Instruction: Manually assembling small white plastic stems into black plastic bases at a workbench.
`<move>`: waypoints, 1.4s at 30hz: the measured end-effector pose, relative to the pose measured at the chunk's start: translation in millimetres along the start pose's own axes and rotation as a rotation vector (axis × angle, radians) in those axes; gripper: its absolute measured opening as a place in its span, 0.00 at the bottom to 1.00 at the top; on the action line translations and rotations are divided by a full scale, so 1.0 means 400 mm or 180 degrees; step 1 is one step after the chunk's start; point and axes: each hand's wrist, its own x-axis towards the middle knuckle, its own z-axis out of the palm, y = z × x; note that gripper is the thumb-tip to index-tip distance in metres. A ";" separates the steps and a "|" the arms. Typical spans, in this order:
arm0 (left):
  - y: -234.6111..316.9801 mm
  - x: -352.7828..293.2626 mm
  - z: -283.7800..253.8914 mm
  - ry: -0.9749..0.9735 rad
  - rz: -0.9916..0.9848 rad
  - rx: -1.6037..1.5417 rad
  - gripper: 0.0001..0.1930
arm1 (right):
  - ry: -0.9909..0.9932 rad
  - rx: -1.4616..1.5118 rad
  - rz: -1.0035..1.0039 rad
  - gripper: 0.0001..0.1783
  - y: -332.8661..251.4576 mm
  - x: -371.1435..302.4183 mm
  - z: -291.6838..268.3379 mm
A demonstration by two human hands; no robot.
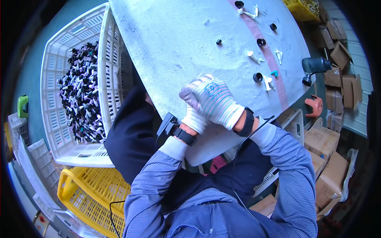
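Note:
My hands wear striped knit gloves and are pressed together above the near part of the pale table. The right hand [218,99] is closed, its back up, and folded over the left one. Only the wrist side of my left hand [194,119] shows clearly; its fingers look closed against the right hand and are mostly covered. Whatever the hands may hold between them is hidden. On the table to the right lie a black ring-shaped cap [257,77], white plastic pieces [268,83] and a small green piece [274,73]. A small black piece [219,42] lies farther off.
A white crate [105,79] full of small black, white and lilac parts stands at left, above a yellow basket [75,194]. A dark bottle [316,64] is at the table's right edge. Cardboard boxes [331,176] are piled at right. A black cable [235,166] crosses my lap.

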 end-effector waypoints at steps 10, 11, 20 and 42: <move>-0.024 0.030 0.013 0.0025 -0.0338 -0.0937 0.22 | 0.0114 -0.0237 0.0234 0.19 -0.010 -0.005 0.000; -0.042 0.061 -0.008 0.0025 -0.0273 -0.0985 0.22 | 0.0087 0.0135 0.0226 0.21 -0.002 -0.003 -0.003; 0.220 0.077 -0.087 -0.0173 0.0247 0.0988 0.16 | 0.1615 0.1366 0.1193 0.20 0.075 -0.112 -0.084; 0.292 -0.013 -0.633 0.2006 -0.1056 -0.3892 0.15 | 0.1488 0.2976 0.1251 0.13 0.150 -0.399 0.012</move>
